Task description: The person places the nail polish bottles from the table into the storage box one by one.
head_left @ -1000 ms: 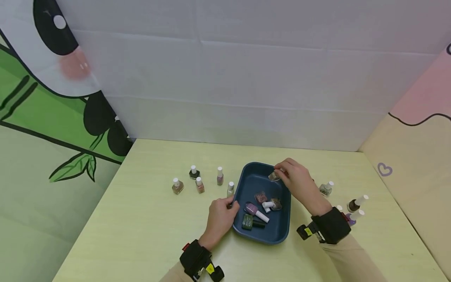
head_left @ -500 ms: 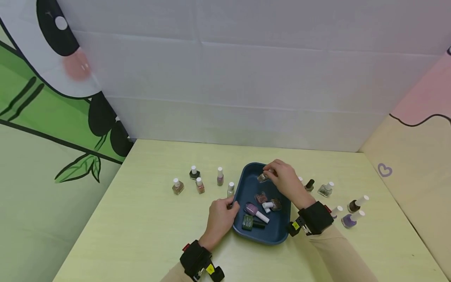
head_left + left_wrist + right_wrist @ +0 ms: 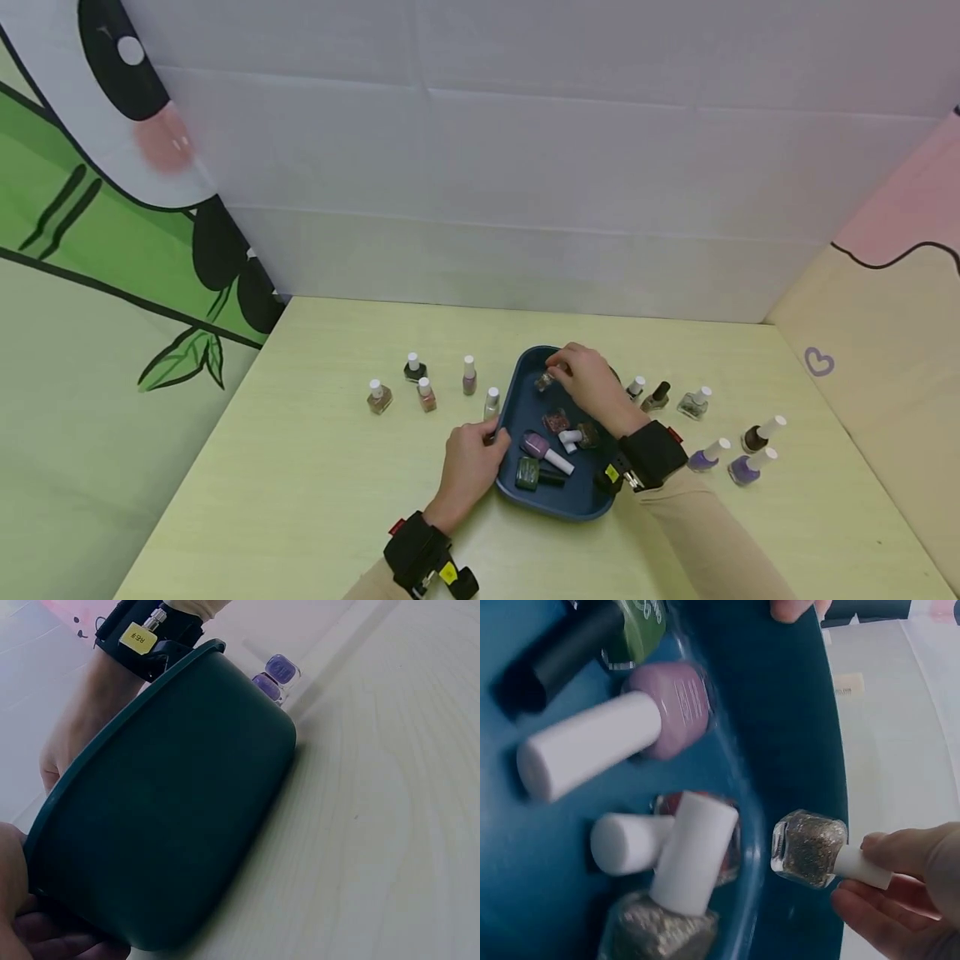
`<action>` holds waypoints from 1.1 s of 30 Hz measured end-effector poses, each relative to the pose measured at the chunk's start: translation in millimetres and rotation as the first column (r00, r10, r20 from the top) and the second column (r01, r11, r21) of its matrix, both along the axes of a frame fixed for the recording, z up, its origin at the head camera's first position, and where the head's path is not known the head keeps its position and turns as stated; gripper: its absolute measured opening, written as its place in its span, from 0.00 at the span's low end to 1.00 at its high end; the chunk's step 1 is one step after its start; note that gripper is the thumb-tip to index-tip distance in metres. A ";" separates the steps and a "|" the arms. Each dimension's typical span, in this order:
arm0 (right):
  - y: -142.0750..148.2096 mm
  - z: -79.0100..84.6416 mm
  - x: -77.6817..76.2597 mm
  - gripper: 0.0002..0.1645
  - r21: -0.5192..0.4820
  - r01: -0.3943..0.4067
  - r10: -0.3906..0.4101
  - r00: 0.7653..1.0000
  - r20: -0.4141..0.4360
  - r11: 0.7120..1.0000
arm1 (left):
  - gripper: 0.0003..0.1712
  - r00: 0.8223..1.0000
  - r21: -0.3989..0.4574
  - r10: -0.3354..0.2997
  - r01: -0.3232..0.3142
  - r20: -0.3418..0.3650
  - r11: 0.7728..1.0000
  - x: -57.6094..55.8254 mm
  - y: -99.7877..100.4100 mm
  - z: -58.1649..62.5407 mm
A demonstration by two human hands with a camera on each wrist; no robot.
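Head: right hand (image 3: pixel 592 385) over far end of tray (image 3: pixel 572 505), thumb and fingers closed narrow on the cap of the glitter bottle (image 3: pixel 544 381). Bottle sits within the rim, far left part. Body lies left of the fingertips and a bit toward the person; cap end mostly hidden by fingers. Right hand obviously nearer; left hand (image 3: pixel 468 467) is on the tray's left rim, apart from the bottle. In the tray, toward the near end: red bottle (image 3: pixel 556 420), mauve bottle (image 3: pixel 537 444), green bottle (image 3: pixel 527 473), all well clear of the held one.

Left wrist: tray's outer wall fills most of it. Left hand holds the rim, fingers bent against the outside. Right hand partly behind the rim; held bottle not visible here. Purple bottles past the far corner.

Right wrist: best look. Thumb and fingers pinch the white cap; glitter body projects out of the grip, base away from the palm, over the tray. Long axis close to lying flat, as I read it, not upright. Key relation, my judgement: base to tray floor. Can't tell if there's a gap or how big.
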State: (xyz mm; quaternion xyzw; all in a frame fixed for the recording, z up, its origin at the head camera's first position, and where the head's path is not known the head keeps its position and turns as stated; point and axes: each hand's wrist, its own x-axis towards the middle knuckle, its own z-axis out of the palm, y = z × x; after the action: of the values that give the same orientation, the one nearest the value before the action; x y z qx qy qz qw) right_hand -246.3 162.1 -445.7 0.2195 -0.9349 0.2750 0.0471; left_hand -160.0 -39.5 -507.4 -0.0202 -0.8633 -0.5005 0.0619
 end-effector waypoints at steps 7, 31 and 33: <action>-3.2 -9.0 -0.3 0.12 0.018 -0.040 0.039 0.999 0.031 0.999 | 0.16 1.000 -0.002 -0.001 0.001 0.007 1.000 0.6 -0.4 0.2; -9.0 -16.7 4.3 0.10 0.045 0.029 -0.034 0.990 0.134 0.999 | 0.14 0.999 0.027 -0.016 0.017 -0.050 0.999 -0.7 -2.0 -2.5; -9.1 -18.2 4.7 0.10 0.050 0.028 -0.035 0.989 0.143 0.998 | 0.14 0.999 0.027 -0.020 0.022 -0.049 0.999 -0.4 -2.0 -2.9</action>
State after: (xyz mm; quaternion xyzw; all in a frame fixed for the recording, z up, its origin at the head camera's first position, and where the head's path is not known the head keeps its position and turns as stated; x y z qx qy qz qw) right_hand -241.6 153.0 -463.9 0.1855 -0.9454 0.2671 -0.0214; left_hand -160.4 -41.5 -510.3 -0.0405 -0.8542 -0.5125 0.0779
